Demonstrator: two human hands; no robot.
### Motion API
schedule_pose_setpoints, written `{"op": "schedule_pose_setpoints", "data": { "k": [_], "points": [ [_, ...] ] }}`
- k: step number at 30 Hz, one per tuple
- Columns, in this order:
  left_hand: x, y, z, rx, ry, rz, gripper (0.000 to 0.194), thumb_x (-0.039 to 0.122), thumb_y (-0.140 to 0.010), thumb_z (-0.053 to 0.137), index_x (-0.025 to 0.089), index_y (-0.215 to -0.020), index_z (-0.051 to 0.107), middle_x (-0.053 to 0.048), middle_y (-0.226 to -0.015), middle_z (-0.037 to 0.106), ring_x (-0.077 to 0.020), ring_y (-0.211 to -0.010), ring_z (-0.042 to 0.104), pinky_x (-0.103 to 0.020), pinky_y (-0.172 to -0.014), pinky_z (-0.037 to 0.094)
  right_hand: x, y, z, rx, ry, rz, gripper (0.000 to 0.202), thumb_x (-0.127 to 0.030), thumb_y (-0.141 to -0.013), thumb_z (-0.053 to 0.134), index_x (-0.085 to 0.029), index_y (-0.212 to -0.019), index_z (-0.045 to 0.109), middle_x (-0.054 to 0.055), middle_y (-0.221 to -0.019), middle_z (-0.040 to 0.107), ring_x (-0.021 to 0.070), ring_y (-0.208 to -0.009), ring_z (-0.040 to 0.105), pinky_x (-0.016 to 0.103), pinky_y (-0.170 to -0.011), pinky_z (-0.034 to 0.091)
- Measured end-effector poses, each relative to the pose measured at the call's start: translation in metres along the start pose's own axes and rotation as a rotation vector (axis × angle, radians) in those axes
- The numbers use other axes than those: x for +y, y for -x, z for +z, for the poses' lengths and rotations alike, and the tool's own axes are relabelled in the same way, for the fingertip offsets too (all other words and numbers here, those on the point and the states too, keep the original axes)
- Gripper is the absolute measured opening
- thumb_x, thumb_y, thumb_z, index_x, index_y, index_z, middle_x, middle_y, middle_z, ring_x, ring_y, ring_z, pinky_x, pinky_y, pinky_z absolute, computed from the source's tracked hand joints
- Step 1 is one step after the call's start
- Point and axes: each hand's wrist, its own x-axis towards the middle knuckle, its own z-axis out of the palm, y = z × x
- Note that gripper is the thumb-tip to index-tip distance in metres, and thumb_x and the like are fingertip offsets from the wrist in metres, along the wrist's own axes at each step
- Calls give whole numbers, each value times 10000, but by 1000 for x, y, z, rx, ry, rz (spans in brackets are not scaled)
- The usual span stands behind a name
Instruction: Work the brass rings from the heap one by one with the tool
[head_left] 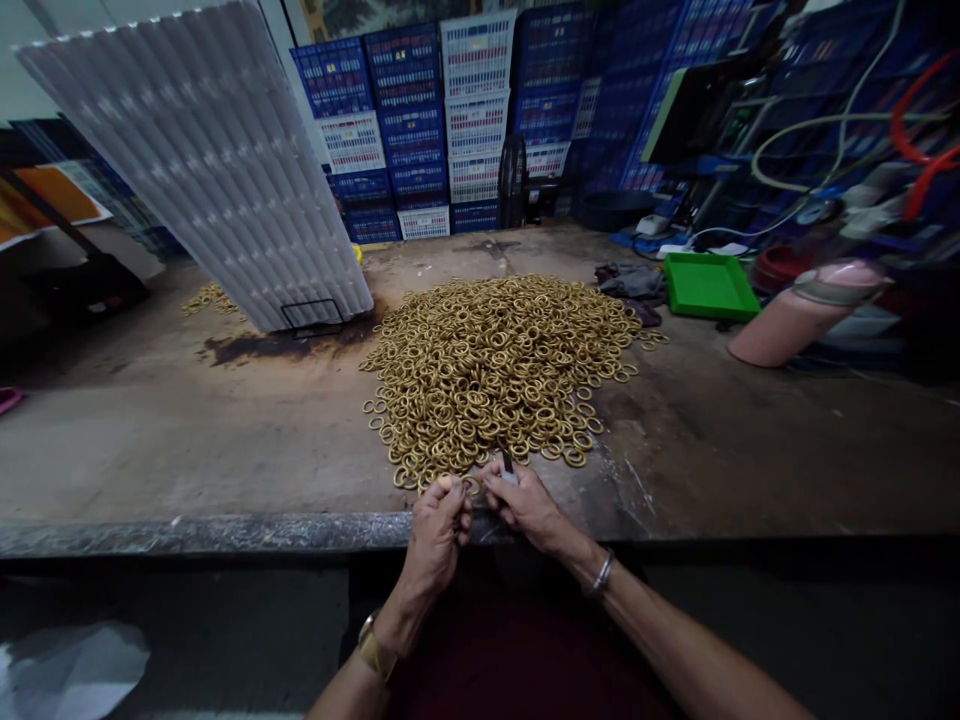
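Observation:
A large heap of brass-coloured rings (pixel 502 360) lies on the worktable, reaching close to its front edge. My left hand (pixel 441 520) is closed at the near end of the heap, thumb and fingertips pinching a ring (pixel 471 486). Right beside it, my right hand (pixel 525 502) is closed around a small grey tool with a dark tip (pixel 508 467). Its fingertips are near the ring's other side; whether they touch it is too small to tell.
A stack of ribbed translucent trays (pixel 217 160) stands at the left on the worktable (pixel 187 430). A green tray (pixel 709 285) and a pink bottle (pixel 802 315) are at the right. Stacked blue and white crates (pixel 476 125) line the back.

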Motion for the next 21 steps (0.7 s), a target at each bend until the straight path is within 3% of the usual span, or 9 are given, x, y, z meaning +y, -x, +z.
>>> {"op": "schedule_pose_setpoints", "data": {
  "k": [7, 17, 21],
  "points": [
    [4, 4, 4, -2, -297, 115, 286, 436, -714, 599, 152, -702, 569, 14, -602, 544, -54, -458, 419, -161, -419, 305, 0, 0, 3, -61, 12, 15, 322, -489, -732, 505, -177, -681, 445, -60, -518, 469, 33, -373, 341, 146, -331, 242],
    [8, 5, 4, -66, -303, 0, 319, 473, -741, 544, 158, -696, 507, 46, -561, 472, -39, -411, 377, -154, -374, 237, -1, -2, 4, -9, 113, -6, 279, -448, -709, 532, -175, -688, 477, -70, -475, 451, 41, -360, 333, 159, -335, 252],
    [5, 6, 3, -110, -209, -20, 304, 459, -756, 540, 159, -720, 503, 51, -580, 465, -30, -419, 364, -153, -381, 222, -6, 0, 5, -7, 84, 13, 259, -429, -712, 517, -177, -679, 470, -65, -483, 466, 41, -362, 343, 159, -342, 253]
  ]
}}
